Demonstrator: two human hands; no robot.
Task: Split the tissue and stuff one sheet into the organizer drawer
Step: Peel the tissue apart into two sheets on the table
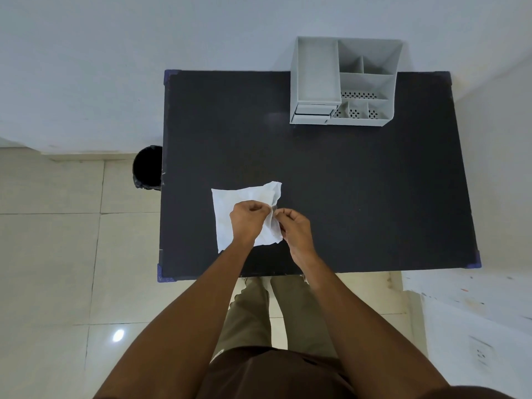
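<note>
- Tissue (230, 214) lies on the table (359, 182), near its front edge; left hand (246, 221) and right hand (295, 227) each pinch its right edge with fingers pressed together.
- Tear risk: uneven pull likely rips the plies.
- Drawer (312, 110) of organizer (345, 82) sits well apart; loose sheet may drop.
</note>
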